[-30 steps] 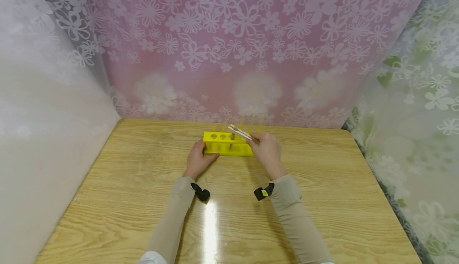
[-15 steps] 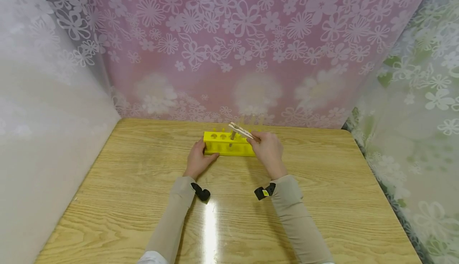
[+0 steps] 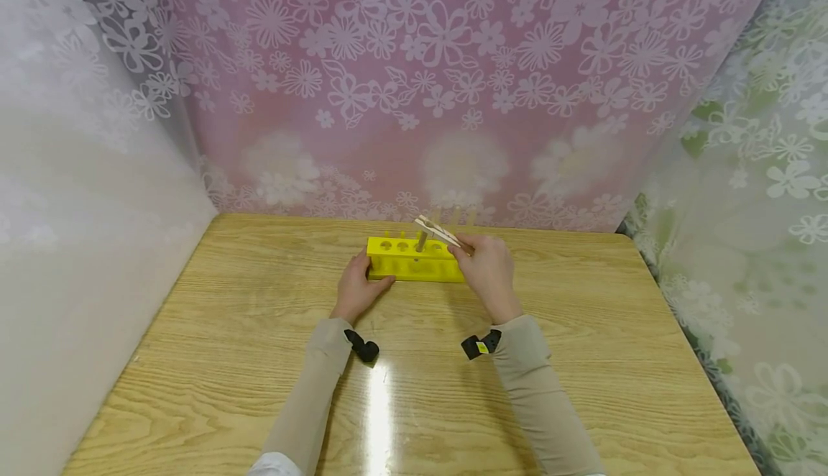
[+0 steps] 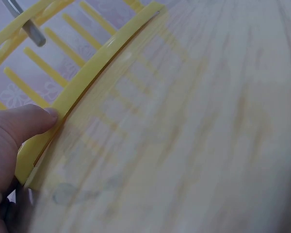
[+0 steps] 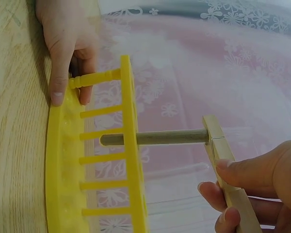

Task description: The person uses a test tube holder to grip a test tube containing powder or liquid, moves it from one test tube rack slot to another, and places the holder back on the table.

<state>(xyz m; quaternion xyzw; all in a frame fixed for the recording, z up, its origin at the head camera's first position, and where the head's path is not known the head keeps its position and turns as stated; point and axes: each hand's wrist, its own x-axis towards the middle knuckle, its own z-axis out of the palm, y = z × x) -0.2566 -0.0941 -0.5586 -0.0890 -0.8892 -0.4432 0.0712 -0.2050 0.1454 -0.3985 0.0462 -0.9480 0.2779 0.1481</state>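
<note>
My left hand (image 3: pixel 354 289) grips the left end of a yellow test tube rack (image 3: pixel 392 253); its thumb presses the base in the left wrist view. My right hand (image 3: pixel 488 275) pinches a wooden test tube holder (image 3: pixel 438 232), tilted over the rack. In the right wrist view the holder's jaws are at the upper end of a test tube (image 5: pixel 172 137) that looks grey-brown. This tube passes through a hole in the rack's top plate (image 5: pixel 129 160). Its rounded lower end (image 5: pixel 106 140) hangs just below that plate, apart from the base (image 5: pixel 58 160).
Faint clear tubes (image 3: pixel 457 216) stand at the rack's right, partly behind my right hand. Yellow pegs (image 5: pixel 104 185) line the rack's back. A pink floral curtain (image 3: pixel 414 102) hangs close behind on the wooden table (image 3: pixel 259 361).
My right hand has moved up and slightly right with the holder. The test tube has risen through its rack hole. My left hand and the rack have stayed in place.
</note>
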